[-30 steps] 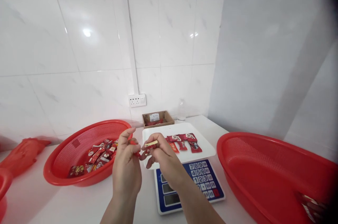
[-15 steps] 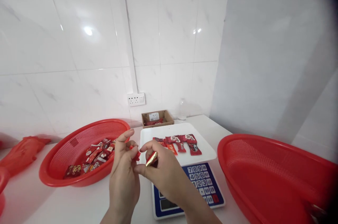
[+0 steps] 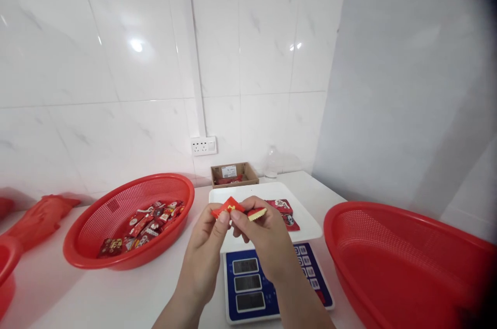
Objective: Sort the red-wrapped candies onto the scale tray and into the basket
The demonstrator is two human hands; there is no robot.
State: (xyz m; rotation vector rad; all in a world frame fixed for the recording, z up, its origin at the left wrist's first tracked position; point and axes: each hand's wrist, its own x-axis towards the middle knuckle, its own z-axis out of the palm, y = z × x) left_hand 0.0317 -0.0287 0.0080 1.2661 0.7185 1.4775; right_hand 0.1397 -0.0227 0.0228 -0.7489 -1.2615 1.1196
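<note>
Above the white pan (image 3: 306, 223) of a digital scale (image 3: 248, 283), both hands meet around small wrapped candy. My left hand (image 3: 205, 254) pinches a red candy packet (image 3: 229, 206) with a zigzag edge between thumb and fingers. From the other side, my right hand (image 3: 267, 241) has its thumb at that same packet. A second packet (image 3: 256, 213), red with a pale gold serrated edge, sticks out of the right hand's curled fingers. Behind the hands, red candy packets (image 3: 281, 206) lie on the pan, partly covered from view.
A red basket (image 3: 128, 184) with several candy packets stands at left, and a large red basket (image 3: 349, 210) at right. Toward the wall are a small cardboard box (image 3: 248, 176) and a clear bottle (image 3: 271, 163). Red plastic bags (image 3: 44, 220) lie far left.
My hands have come together and shifted right, over the pan. The red packet now shows between both thumbs, and the scale's displays are uncovered. The view has shifted slightly.
</note>
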